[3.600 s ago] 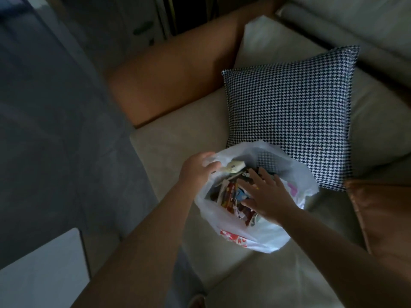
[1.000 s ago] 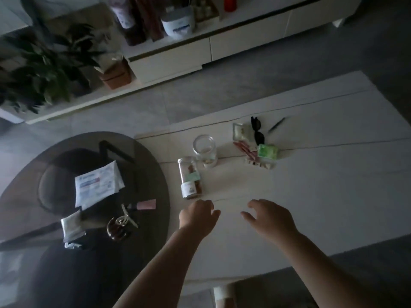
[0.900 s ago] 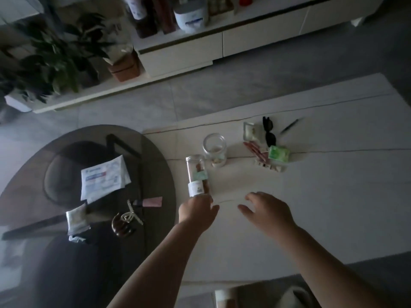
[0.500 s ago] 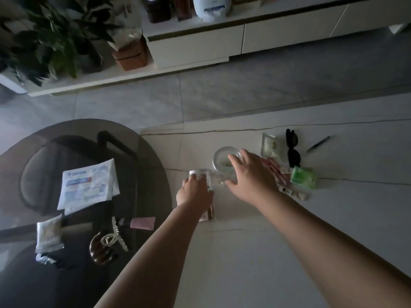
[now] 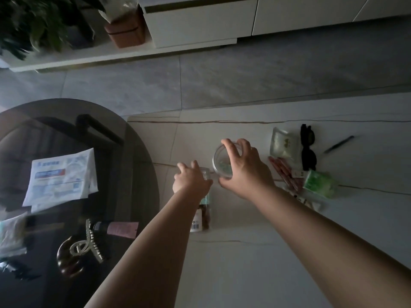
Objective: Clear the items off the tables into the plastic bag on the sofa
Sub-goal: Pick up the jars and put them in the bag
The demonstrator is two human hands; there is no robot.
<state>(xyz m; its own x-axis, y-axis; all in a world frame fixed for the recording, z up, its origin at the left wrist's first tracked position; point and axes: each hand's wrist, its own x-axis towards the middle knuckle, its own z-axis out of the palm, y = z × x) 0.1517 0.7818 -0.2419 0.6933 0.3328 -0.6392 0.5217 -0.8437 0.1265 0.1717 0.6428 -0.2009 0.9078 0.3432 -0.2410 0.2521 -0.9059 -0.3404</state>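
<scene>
Right hand [image 5: 242,168] grips the open glass jar [image 5: 222,162] by its rim on the pale desk [image 5: 266,252]. Just left of that jar, left hand [image 5: 191,180] grips the top of a lying labelled bottle [image 5: 201,215].

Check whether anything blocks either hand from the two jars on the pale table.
Nothing visible does. The right hand already curls round the rim of the open glass jar, and the left hand is on the labelled jar lying beside it.

A: What's hidden?
B: The left forearm [image 5: 155,236] covers most of the labelled bottle [image 5: 201,215]; its top sits under the left hand [image 5: 191,180].
A: And the plant [image 5: 37,21]?
B: Cut off by the top edge, blurred.
</scene>
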